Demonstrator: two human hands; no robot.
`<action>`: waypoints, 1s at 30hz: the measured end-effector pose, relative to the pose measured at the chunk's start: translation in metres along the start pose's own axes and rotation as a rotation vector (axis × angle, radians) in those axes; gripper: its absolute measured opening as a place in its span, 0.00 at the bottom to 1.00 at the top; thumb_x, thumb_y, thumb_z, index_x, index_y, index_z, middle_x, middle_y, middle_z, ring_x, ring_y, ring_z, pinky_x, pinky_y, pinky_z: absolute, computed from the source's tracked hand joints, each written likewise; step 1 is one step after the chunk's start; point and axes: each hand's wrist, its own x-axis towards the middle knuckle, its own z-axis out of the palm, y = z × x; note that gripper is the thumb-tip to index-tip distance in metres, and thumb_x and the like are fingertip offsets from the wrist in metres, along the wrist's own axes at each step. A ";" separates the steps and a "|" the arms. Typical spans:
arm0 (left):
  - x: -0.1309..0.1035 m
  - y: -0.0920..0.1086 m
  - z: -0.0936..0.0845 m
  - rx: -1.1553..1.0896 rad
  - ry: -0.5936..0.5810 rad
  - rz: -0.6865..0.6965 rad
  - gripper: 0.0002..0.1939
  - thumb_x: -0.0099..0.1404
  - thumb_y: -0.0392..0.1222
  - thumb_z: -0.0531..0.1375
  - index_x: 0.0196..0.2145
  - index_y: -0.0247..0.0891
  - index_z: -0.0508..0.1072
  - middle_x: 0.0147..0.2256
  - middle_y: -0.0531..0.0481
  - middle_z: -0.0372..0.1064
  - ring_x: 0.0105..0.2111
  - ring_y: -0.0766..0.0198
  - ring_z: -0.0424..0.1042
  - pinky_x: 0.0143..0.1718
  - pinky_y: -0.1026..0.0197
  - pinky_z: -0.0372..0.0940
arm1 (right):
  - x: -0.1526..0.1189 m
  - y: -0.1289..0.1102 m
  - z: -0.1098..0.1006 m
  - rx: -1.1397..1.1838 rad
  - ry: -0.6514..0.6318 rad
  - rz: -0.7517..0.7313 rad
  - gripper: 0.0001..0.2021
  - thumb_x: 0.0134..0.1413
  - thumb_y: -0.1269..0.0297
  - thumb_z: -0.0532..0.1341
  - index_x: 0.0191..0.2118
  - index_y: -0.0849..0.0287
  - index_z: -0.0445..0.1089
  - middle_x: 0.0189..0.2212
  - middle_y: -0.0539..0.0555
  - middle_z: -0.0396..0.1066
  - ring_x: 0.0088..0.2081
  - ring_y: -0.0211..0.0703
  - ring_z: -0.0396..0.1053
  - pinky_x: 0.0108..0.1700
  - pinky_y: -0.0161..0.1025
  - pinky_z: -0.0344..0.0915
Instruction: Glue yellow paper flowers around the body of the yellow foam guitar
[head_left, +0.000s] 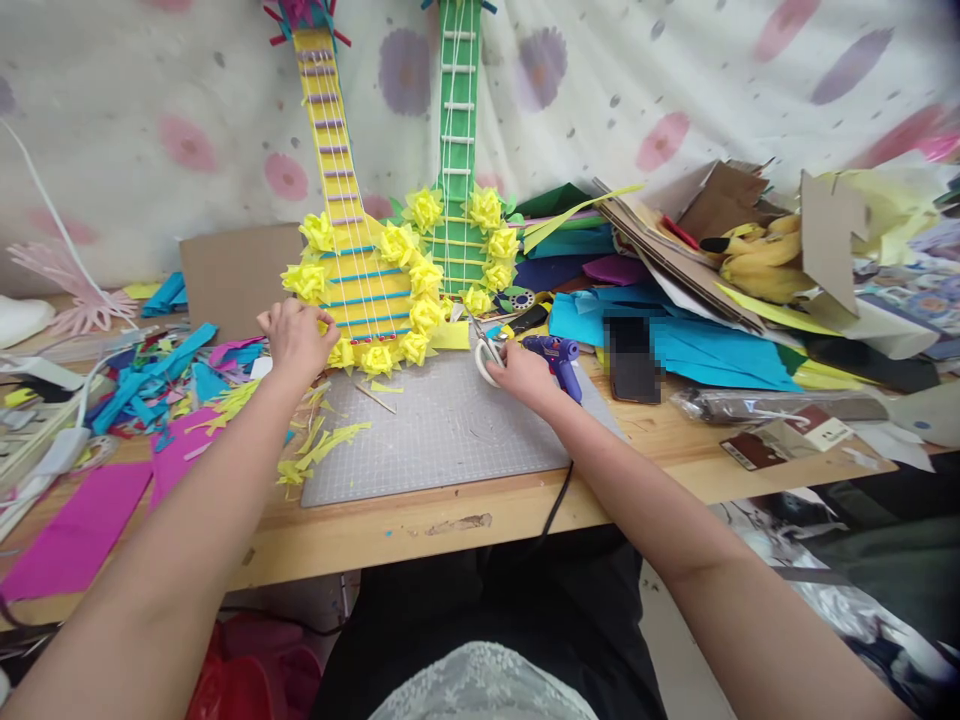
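Note:
A yellow paper guitar [367,300] with white strings and a ring of yellow paper flowers leans upright at the back of the desk. My left hand [298,340] is at its lower left edge, fingers closed on a yellow paper flower [324,325], mostly hidden by the fingers. My right hand [523,375] grips white-handled scissors [487,358], blades pointing up and away. Just beyond that hand lies a purple glue gun [556,358]. Behind the yellow guitar stands a green paper guitar [459,230], also trimmed with yellow flowers.
A grey cutting mat [442,430] lies on the wooden desk [420,535], with yellow paper scraps [319,450] at its left. Pink paper [79,530] and blue strips are further left. A phone [634,365], blue paper [712,350] and heaped cardboard [675,260] occupy the right.

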 end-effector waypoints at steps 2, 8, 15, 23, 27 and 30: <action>-0.005 -0.001 -0.005 -0.012 -0.003 -0.003 0.02 0.50 0.37 0.60 0.24 0.39 0.67 0.36 0.41 0.65 0.50 0.42 0.60 0.56 0.39 0.46 | -0.004 0.001 -0.002 0.057 0.015 0.016 0.14 0.54 0.58 0.53 0.43 0.61 0.64 0.39 0.61 0.74 0.42 0.55 0.72 0.38 0.41 0.62; -0.019 0.001 -0.009 -0.280 -0.063 -0.112 0.03 0.51 0.36 0.59 0.25 0.41 0.67 0.31 0.47 0.68 0.39 0.52 0.70 0.44 0.50 0.61 | -0.013 -0.003 -0.001 0.148 0.088 -0.092 0.14 0.52 0.54 0.55 0.42 0.55 0.62 0.37 0.54 0.74 0.38 0.48 0.72 0.34 0.37 0.58; -0.025 0.014 -0.012 -0.971 -0.105 -0.524 0.05 0.53 0.33 0.55 0.26 0.39 0.61 0.26 0.50 0.71 0.26 0.64 0.73 0.26 0.64 0.60 | -0.010 -0.030 -0.006 0.018 0.094 -0.343 0.23 0.50 0.45 0.57 0.45 0.56 0.61 0.34 0.53 0.74 0.36 0.47 0.71 0.31 0.36 0.54; -0.025 0.008 -0.026 -1.004 -0.102 -0.527 0.04 0.51 0.36 0.57 0.26 0.39 0.63 0.23 0.53 0.68 0.25 0.67 0.70 0.27 0.65 0.61 | 0.001 -0.066 -0.023 -0.203 0.113 -0.509 0.22 0.52 0.45 0.56 0.45 0.58 0.64 0.40 0.58 0.74 0.40 0.51 0.72 0.35 0.38 0.56; -0.022 0.004 -0.025 -1.040 -0.085 -0.524 0.04 0.50 0.35 0.57 0.25 0.39 0.63 0.22 0.54 0.65 0.24 0.69 0.68 0.27 0.65 0.63 | 0.008 -0.082 -0.032 -0.282 0.104 -0.540 0.22 0.52 0.47 0.57 0.45 0.60 0.65 0.37 0.60 0.75 0.40 0.53 0.72 0.37 0.40 0.57; -0.020 0.005 -0.025 -1.065 -0.074 -0.523 0.04 0.50 0.34 0.57 0.25 0.39 0.63 0.22 0.55 0.64 0.23 0.69 0.67 0.26 0.65 0.62 | 0.015 -0.092 -0.035 -0.299 0.095 -0.575 0.20 0.51 0.50 0.59 0.44 0.60 0.67 0.37 0.60 0.75 0.41 0.54 0.72 0.38 0.41 0.58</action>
